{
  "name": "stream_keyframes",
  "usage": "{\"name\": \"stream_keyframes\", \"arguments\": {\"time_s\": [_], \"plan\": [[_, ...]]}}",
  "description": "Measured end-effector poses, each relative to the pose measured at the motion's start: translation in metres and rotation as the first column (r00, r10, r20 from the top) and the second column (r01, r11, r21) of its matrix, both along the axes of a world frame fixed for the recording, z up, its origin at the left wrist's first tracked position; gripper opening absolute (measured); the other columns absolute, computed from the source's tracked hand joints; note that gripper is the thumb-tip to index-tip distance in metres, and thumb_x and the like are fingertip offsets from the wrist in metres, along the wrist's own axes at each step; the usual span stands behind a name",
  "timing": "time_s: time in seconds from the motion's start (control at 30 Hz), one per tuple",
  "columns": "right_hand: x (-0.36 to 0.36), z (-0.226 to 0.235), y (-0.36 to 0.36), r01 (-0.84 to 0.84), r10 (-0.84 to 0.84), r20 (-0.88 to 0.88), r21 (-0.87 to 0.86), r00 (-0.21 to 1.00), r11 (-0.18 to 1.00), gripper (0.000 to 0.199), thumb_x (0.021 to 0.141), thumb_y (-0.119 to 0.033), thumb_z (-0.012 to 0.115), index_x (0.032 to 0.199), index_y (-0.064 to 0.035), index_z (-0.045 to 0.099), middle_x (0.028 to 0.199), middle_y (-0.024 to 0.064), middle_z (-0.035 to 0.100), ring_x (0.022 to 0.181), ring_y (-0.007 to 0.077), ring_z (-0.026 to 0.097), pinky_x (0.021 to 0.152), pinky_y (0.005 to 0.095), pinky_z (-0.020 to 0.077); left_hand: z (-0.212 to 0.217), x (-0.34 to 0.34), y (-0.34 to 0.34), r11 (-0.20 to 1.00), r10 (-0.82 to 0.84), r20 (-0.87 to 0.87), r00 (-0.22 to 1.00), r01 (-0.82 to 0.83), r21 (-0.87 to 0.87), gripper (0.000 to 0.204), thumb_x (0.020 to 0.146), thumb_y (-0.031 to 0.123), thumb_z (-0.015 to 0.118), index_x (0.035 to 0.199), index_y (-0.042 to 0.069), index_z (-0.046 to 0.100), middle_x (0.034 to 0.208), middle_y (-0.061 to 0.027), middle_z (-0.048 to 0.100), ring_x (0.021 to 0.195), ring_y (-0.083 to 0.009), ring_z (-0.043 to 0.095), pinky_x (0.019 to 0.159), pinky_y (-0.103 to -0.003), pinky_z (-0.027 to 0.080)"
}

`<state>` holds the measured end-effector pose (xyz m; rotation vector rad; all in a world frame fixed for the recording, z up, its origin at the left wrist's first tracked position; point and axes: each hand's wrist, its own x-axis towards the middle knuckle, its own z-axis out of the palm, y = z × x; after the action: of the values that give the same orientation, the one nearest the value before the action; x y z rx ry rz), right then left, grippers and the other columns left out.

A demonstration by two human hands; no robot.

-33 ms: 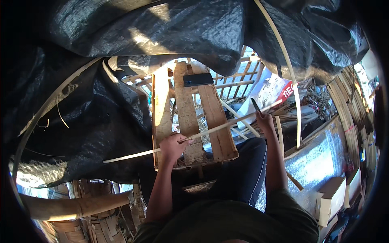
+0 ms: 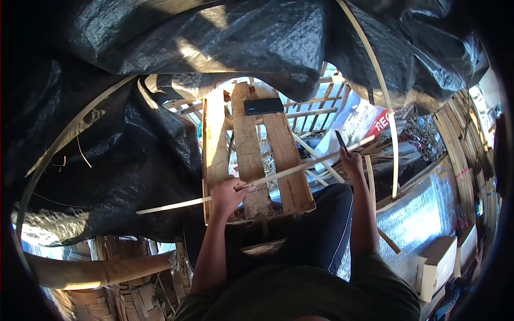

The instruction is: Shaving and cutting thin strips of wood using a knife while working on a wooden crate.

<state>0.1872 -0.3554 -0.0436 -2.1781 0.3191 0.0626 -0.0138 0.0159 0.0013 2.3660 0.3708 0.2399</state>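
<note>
One black tarpaulin [image 2: 134, 134] fills most of my view. Below it, a slatted wooden crate [image 2: 249, 155] rests against the person's knees, a dark phone [image 2: 263, 106] lying on top. A long bamboo strip [image 2: 278, 174] lies across the crate. Left hand [image 2: 229, 193] is clamped on the strip; right hand [image 2: 350, 160] grips a dark knife [image 2: 340, 140] at its far end. Paring appears unfinished; how much is done I cannot tell.

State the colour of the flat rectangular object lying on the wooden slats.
Black, seen in the head view: the phone-like slab on the slatted wooden platform.
</note>
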Motion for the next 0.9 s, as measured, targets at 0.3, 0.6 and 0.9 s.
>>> {"name": "stream_keyframes", "arguments": {"time_s": [0.3, 0.6, 0.9], "plan": [[-0.001, -0.027, -0.034, 0.199, -0.181, -0.095, 0.261, 0.979, 0.945, 0.047, 0.088, -0.043, 0.069, 0.065, -0.0036, 0.057, 0.051, 0.0005, 0.047, 0.038, 0.0132, 0.046, 0.035, 0.0319, 0.0355, 0.023, -0.011, -0.045, 0.982, -0.131, 0.143, 0.981, 0.109, 0.152, 0.021, 0.072, 0.027, 0.083, 0.074, 0.01, 0.071, 0.069, -0.0027, 0.061, 0.063, -0.023, 0.063, 0.058, -0.034, 0.05], [-0.013, -0.003, -0.048, 0.226, -0.175, -0.148, 0.491, 0.973, 0.841, 0.037, 0.084, -0.032, 0.077, 0.066, -0.01, 0.054, 0.05, -0.0022, 0.044, 0.035, 0.0109, 0.041, 0.034, 0.0298, 0.03, 0.018, -0.017, -0.041, 0.986, -0.073, 0.268, 0.961, 0.03, 0.162, 0.023, 0.068, 0.027, 0.086, 0.069, 0.012, 0.069, 0.067, -0.0015, 0.061, 0.062, -0.0222, 0.064, 0.055, -0.035, 0.049], [-0.038, 0.012, 0.023, 0.015, 0.034, -0.075, 0.571, 0.997, 0.82, 0.028, 0.088, -0.032, 0.074, 0.075, -0.0108, 0.061, 0.052, -0.0066, 0.041, 0.038, 0.0047, 0.035, 0.034, 0.0256, 0.0239, 0.021, -0.057, 0.017, 0.941, 0.019, 0.29, 0.957, -0.115, 0.317, 0.016, 0.063, 0.014, 0.083, 0.067, 0.008, 0.069, 0.062, -0.003, 0.06, 0.058, -0.0216, 0.062, 0.062, -0.033, 0.047]]}}
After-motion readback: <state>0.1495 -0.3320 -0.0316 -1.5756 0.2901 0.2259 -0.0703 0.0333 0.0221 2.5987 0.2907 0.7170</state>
